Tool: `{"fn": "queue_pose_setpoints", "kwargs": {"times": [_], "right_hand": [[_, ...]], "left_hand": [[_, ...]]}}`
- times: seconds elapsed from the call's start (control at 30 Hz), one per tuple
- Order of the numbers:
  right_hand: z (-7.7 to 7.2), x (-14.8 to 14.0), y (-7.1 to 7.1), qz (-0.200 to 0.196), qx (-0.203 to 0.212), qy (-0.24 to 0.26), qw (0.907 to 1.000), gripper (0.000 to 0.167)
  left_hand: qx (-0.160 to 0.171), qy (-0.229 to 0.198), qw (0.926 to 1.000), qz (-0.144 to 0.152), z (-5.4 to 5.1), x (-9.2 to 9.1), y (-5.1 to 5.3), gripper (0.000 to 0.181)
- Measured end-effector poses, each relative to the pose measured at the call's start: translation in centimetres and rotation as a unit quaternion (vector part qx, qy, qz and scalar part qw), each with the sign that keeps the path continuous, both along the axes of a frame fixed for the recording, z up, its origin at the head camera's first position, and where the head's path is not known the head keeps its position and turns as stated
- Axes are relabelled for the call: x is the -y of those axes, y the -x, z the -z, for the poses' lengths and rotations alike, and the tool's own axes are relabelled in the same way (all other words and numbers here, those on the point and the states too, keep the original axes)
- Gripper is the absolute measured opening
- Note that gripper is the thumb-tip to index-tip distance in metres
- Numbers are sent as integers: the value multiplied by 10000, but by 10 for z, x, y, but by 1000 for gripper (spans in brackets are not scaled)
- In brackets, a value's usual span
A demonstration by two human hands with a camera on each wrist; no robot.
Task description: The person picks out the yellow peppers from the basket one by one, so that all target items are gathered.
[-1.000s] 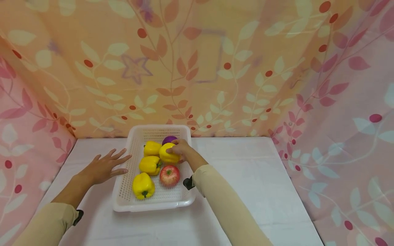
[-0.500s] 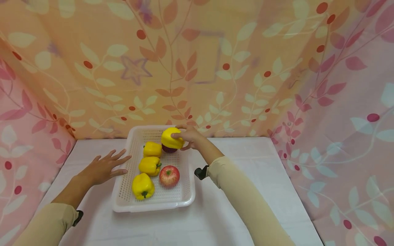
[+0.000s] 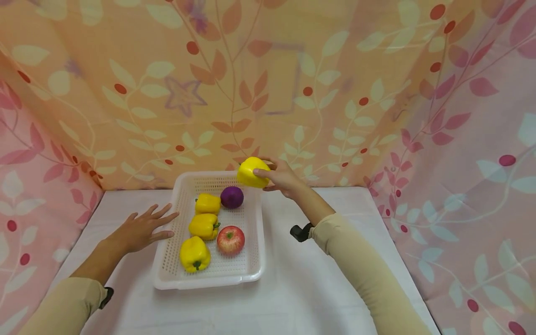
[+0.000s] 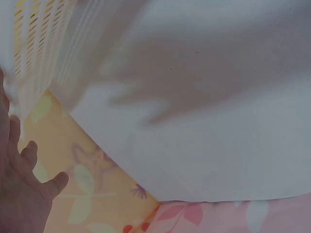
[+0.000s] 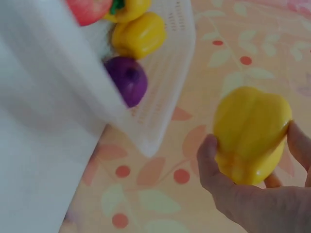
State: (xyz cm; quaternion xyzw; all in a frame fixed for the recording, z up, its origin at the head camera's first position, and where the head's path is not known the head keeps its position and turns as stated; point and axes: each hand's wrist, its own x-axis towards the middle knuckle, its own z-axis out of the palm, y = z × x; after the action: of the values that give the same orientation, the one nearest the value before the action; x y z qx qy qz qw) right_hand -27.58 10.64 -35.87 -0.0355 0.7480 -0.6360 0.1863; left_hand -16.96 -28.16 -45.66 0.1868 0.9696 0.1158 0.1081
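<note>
1. Orange-and-pink fabric [image 3: 268,135] printed with leaves and red dots is hung behind and on both sides of a white-covered bench [image 3: 356,211].
2. On the bench, a rectangular white plastic basket [image 3: 209,283] with perforated walls is set left of centre.
3. A glossy, lobed yellow bell pepper [image 3: 252,171] is pinched between the thumb and fingers of the right hand [image 3: 285,178]. It is held raised at the basket's far right corner; in the right wrist view it is seen apart from the basket.
4. The left hand [image 3: 144,229] is held with fingers spread at the basket's left side; whether the rim is touched cannot be told.
5. Inside the basket, three more yellow peppers are lined up along the left: far pepper [image 3: 208,204], middle pepper [image 3: 203,226], near pepper [image 3: 195,254]. A green stem is shown on the middle one.
6. Just right of the far pepper, a round, glossy purple item [image 3: 232,197] is placed.
7. A red apple [image 3: 231,240] is placed nearer, right of the middle pepper.
8. Beige sleeves [image 3: 368,274] are worn on both arms.
</note>
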Motion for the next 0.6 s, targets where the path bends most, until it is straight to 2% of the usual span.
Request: {"fn": "queue_pose_setpoints", "kwargs": {"times": [0.17, 0.33, 0.47, 0.6], "right_hand": [[13, -31, -4, 75, -932, -369, 9949, 58], [23, -62, -7, 344, -1580, -606, 9850, 57], [27, -81, -11, 716, -1839, -671, 9780, 57], [31, -97, -13, 1173, -1981, -520, 9718, 61]], "left_hand": [[25, -108, 9999, -47, 1, 1, 0, 69], [67, -158, 9998, -79, 0, 2, -1, 69], [81, -141, 9998, -62, -1, 1, -1, 69], [58, -145, 9999, -36, -1, 1, -2, 69]]}}
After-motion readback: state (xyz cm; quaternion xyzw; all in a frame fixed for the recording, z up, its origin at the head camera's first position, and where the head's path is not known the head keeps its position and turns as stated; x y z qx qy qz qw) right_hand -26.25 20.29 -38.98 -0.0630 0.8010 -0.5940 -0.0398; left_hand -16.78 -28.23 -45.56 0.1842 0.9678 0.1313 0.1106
